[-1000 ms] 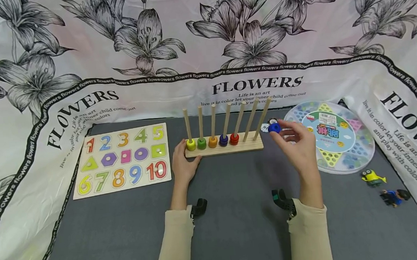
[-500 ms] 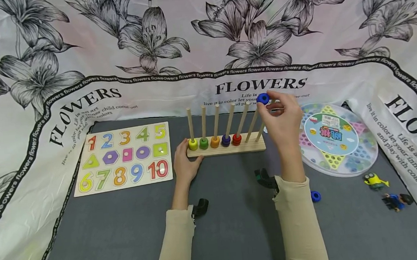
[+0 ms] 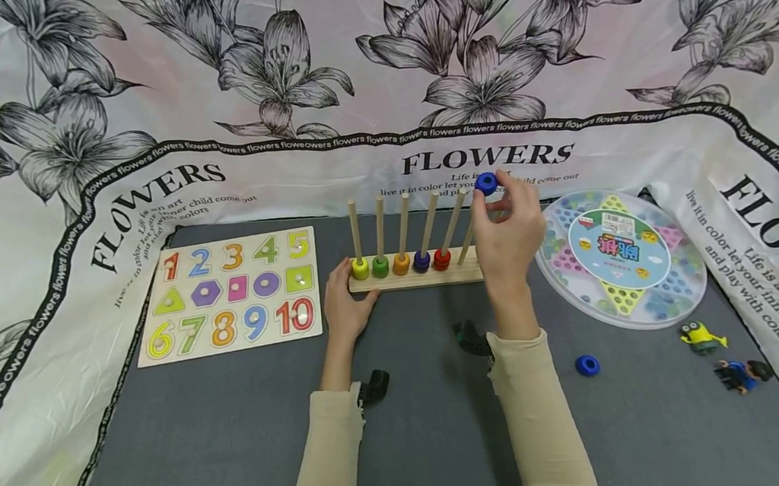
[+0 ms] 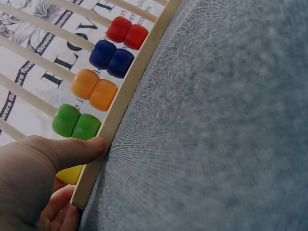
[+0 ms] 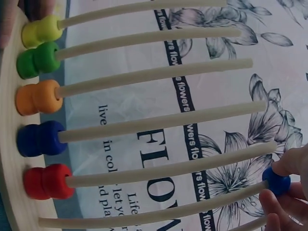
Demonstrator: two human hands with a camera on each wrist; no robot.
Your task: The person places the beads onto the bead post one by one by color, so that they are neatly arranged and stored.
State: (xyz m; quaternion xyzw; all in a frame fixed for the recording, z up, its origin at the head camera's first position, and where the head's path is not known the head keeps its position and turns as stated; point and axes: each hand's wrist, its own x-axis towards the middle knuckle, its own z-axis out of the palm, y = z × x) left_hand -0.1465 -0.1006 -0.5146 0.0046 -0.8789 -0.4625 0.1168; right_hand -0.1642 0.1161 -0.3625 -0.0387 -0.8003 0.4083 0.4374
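Observation:
A wooden peg rack [image 3: 413, 279] with several upright rods stands on the grey mat. Yellow, green, orange, dark blue and red beads [image 3: 442, 259] sit at the foot of the five left rods. My right hand [image 3: 508, 226] pinches a blue bead [image 3: 486, 183] at the top of the sixth rod [image 5: 159, 211]; in the right wrist view the blue bead [image 5: 276, 181] sits at that rod's tip between my fingertips. My left hand [image 3: 343, 308] grips the rack's left end, thumb on the front edge of the base [image 4: 120, 108]. Another blue bead [image 3: 587, 365] lies loose on the mat.
A number puzzle board [image 3: 229, 294] lies left of the rack. A round checkers game case [image 3: 624, 255] sits to the right. Two small toy figures [image 3: 702, 337] [image 3: 739, 374] lie at the right edge. Flowered cloth walls surround the mat.
My right hand lifted the blue bead from beside the rack up to the rod tops, then shifted left onto the sixth rod's tip. The left hand stayed on the rack.

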